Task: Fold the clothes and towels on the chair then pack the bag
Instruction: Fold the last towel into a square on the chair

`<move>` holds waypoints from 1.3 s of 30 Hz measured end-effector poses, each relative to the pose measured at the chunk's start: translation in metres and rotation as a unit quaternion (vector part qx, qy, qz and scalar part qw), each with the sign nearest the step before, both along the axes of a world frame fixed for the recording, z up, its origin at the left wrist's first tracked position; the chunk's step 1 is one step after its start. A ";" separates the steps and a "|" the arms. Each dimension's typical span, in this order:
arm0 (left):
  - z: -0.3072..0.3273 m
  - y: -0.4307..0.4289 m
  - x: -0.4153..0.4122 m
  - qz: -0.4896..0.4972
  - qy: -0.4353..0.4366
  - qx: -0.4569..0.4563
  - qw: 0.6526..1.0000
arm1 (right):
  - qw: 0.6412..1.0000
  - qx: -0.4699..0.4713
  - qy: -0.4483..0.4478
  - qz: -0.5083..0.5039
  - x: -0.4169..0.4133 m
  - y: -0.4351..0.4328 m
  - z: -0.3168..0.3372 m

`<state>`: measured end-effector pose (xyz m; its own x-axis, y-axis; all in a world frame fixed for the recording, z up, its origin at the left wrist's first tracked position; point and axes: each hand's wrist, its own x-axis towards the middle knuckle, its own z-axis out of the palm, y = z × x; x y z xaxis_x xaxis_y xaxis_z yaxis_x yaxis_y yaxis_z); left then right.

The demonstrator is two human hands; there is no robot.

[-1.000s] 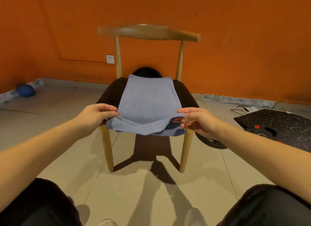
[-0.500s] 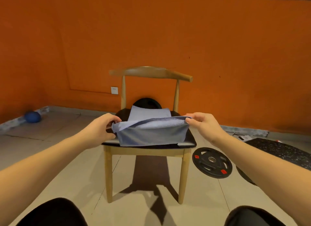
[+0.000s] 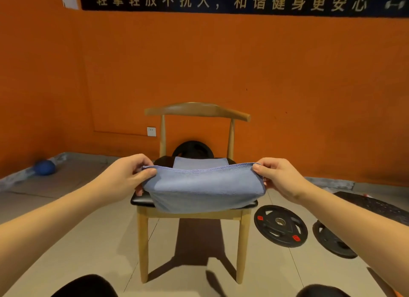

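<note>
Here both hands, left hand (image 3: 126, 175) and right hand (image 3: 278, 177), pinch the blue towel (image 3: 203, 188) above the chair (image 3: 194, 216).

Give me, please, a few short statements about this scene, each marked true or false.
1. The left hand and the right hand both pinch the upper edge of the towel. True.
2. The towel lies spread flat on the floor. False: it is held up over the seat of the chair.
3. A weight plate lies flat on the floor to the right of the chair. True.
4. The ball rests on the chair's seat. False: it sits on the floor by the wall at the left.
</note>
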<state>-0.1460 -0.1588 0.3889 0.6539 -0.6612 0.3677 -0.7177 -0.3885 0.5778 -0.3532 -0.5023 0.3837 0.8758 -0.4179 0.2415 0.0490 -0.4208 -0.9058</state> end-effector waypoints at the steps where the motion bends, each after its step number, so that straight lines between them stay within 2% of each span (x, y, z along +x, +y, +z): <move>1: 0.001 -0.002 0.001 -0.007 0.023 0.003 1.000 | 1.000 0.018 0.012 -0.007 0.003 -0.002 -0.003; 4: 0.003 -0.012 0.011 -0.020 0.064 0.013 0.998 | 0.997 0.054 0.042 -0.026 0.016 -0.011 -0.009; 8: -0.004 -0.039 0.041 0.014 0.031 0.026 0.999 | 0.995 0.028 0.073 -0.062 0.047 -0.024 -0.016; 14: -0.016 -0.102 0.120 0.070 -0.006 0.041 0.997 | 0.986 0.052 0.086 -0.130 0.129 -0.064 -0.023; 21: -0.030 -0.194 0.231 0.106 -0.005 0.062 0.992 | 0.973 0.051 0.126 -0.184 0.247 -0.133 -0.031; 28: -0.086 -0.261 0.317 0.114 0.031 0.070 0.991 | 0.960 -0.029 0.174 -0.219 0.340 -0.203 -0.084; 34: -0.144 -0.288 0.353 0.106 0.093 0.128 0.982 | 0.951 -0.079 0.247 -0.170 0.375 -0.226 -0.130; 39: -0.156 -0.289 0.359 0.076 0.063 0.146 0.984 | 0.956 -0.079 0.245 -0.138 0.382 -0.234 -0.135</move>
